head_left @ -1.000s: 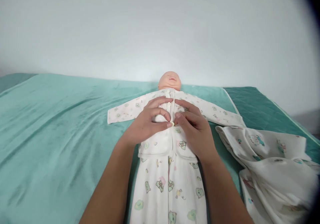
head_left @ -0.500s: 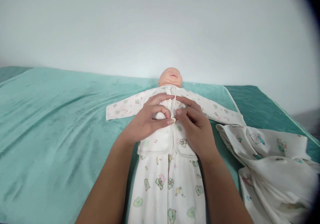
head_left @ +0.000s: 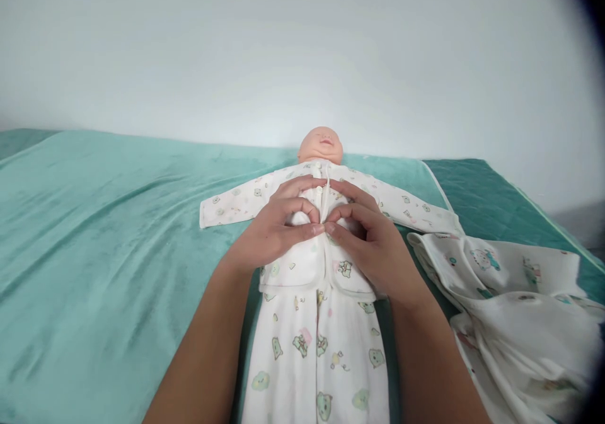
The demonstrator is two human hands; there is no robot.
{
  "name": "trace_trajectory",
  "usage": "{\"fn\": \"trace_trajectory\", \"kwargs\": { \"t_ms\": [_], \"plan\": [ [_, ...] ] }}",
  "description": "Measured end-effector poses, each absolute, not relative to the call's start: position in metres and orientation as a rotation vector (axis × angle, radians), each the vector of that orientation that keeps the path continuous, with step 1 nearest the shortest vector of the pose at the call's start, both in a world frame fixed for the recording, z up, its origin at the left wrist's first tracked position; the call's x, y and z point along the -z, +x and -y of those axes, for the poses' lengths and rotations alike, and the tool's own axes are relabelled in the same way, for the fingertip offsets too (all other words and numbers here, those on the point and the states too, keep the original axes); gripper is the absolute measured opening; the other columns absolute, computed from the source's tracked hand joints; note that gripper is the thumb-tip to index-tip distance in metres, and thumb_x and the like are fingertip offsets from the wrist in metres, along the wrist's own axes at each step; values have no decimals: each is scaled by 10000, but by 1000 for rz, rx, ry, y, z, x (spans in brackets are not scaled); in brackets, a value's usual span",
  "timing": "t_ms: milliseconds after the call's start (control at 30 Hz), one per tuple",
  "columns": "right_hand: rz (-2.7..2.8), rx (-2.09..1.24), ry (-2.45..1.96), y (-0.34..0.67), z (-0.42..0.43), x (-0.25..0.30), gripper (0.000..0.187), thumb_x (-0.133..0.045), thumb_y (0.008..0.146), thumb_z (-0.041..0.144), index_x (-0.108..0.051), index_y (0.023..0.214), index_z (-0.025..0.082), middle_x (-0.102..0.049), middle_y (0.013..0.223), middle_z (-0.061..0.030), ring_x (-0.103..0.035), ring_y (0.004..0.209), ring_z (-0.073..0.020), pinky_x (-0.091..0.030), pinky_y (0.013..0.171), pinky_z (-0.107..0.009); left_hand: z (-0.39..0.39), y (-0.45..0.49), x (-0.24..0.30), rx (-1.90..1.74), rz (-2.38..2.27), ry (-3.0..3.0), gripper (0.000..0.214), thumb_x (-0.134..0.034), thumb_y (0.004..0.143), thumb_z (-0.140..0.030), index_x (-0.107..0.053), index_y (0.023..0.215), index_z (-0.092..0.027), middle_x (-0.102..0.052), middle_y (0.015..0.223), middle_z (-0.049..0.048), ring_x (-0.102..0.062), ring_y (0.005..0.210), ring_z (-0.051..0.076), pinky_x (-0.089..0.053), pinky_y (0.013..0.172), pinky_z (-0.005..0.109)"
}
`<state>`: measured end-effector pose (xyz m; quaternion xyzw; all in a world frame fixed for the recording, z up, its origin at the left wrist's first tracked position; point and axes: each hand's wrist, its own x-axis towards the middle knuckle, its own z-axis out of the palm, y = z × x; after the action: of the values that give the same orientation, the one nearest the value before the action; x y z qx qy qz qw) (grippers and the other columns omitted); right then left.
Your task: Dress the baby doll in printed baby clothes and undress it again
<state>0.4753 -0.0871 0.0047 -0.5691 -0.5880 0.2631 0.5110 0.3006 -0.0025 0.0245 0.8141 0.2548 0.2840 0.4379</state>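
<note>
A baby doll (head_left: 321,143) lies on its back, its sleeves spread out to both sides. It wears a white printed jacket (head_left: 290,271) with buttons down the front, over white printed trousers (head_left: 316,361). My left hand (head_left: 288,219) pinches the front edge near a button with thumb and forefinger. Against it, my right hand (head_left: 362,225) pinches the opposite edge, the fingertips of both hands meeting at the middle of the chest. The button between them is mostly covered by my fingers. Higher up, a pale button (head_left: 319,191) shows on the placket.
A light green blanket (head_left: 104,254) with creases covers the surface under the doll. To the right lies a crumpled white printed garment (head_left: 515,310), close to my right forearm. Darker green quilted cloth (head_left: 472,191) lies beyond it, and a pale wall (head_left: 283,52) rises behind.
My right thumb and forefinger have closed in to the left, meeting my left fingertips. The button that showed between my hands is now mostly covered.
</note>
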Motion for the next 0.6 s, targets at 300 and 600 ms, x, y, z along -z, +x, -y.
{"fn": "trace_trajectory", "kwargs": {
  "t_ms": [300, 600],
  "plan": [
    [1356, -684, -1313, 478, 85, -1, 100, -681, 872, 368, -719, 847, 279, -522, 1484, 8, -397, 1423, -273, -377, 1109, -460, 5, 300, -26, -706, -673, 1992, 197, -630, 886, -370, -619, 771, -210, -422, 1547, 12, -352, 1438, 322, -531, 849, 376],
    [1397, -650, -1297, 478, 85, -1, 76, -660, 895, 332, -715, 862, 291, -511, 1486, 34, -363, 1449, -238, -295, 1191, -461, 5, 301, -26, -719, -690, 1991, 185, -639, 878, -367, -640, 769, -217, -436, 1539, 11, -345, 1441, 328, -511, 920, 424]
  ]
}}
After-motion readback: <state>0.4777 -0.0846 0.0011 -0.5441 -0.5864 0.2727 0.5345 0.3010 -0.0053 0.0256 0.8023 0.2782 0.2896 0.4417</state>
